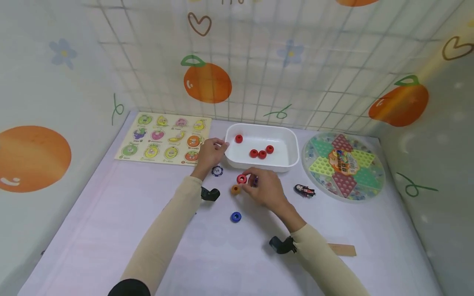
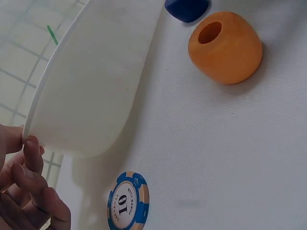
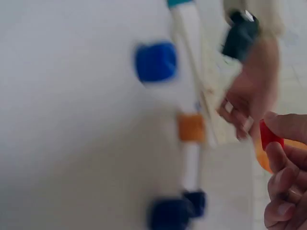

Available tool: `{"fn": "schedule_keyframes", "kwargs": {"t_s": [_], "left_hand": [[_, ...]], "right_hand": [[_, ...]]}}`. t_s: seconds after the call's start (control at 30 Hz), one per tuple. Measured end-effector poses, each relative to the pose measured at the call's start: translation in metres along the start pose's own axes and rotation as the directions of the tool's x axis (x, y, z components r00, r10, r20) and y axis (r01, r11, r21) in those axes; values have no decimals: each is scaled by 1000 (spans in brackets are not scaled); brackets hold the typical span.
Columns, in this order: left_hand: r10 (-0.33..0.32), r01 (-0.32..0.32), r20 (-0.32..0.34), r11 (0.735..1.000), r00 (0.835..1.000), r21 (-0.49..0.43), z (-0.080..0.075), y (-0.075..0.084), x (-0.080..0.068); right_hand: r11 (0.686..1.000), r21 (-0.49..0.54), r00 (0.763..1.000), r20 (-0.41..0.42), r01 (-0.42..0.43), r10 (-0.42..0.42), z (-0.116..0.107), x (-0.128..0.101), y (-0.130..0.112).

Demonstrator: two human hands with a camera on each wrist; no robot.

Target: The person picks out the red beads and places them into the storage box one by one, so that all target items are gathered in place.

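My right hand (image 1: 263, 186) pinches a red ring bead (image 1: 242, 179) just in front of the white tray (image 1: 292, 142); the blurred right wrist view shows the red bead (image 3: 268, 136) between thumb and fingers. My left hand (image 1: 212, 153) grips the tray's left rim, fingers curled at the tray edge (image 2: 29, 129). Several red beads (image 1: 261, 153) lie inside the tray. An orange bead (image 1: 235, 189) (image 2: 225, 47) and a blue bead (image 1: 235, 216) sit on the table near my right hand.
A poker chip marked 10 (image 1: 217, 170) (image 2: 128, 203) lies by my left hand. A fruit peg puzzle (image 1: 164, 137) is at back left, a Chinese checkers board (image 1: 342, 164) at right, a small figurine (image 1: 305, 190) beside it, a wooden ruler (image 1: 342, 249) near right.
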State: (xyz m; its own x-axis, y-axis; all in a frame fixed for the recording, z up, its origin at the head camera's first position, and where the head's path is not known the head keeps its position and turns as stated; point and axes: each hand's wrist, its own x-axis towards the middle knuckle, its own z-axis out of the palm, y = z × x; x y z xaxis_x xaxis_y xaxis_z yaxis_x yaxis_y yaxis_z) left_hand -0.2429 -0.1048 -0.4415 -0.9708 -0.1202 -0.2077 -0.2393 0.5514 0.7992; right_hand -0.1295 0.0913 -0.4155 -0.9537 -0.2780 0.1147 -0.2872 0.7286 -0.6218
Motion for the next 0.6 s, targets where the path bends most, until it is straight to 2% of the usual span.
{"fn": "schedule_keyframes", "kwargs": {"t_s": [0.17, 0.27, 0.47, 0.6], "left_hand": [[22, -22, 1, 1000, 1000, -6, -1, -4, -2], [10, -10, 0, 1000, 1000, -5, 0, -7, -3], [15, -15, 1, 1000, 1000, -11, 1, -9, -5], [34, -34, -1, 999, 999, -15, 1, -7, -5]], "right_hand": [[1000, 0, 996, -89, -5, 5, -30, 21, 14], [1000, -5, 993, -116, -12, 12, -41, 36, 27], [997, -59, 994, -105, -47, 41, -52, 68, 52], [993, -83, 995, -62, -82, 77, -54, 88, 64]]}}
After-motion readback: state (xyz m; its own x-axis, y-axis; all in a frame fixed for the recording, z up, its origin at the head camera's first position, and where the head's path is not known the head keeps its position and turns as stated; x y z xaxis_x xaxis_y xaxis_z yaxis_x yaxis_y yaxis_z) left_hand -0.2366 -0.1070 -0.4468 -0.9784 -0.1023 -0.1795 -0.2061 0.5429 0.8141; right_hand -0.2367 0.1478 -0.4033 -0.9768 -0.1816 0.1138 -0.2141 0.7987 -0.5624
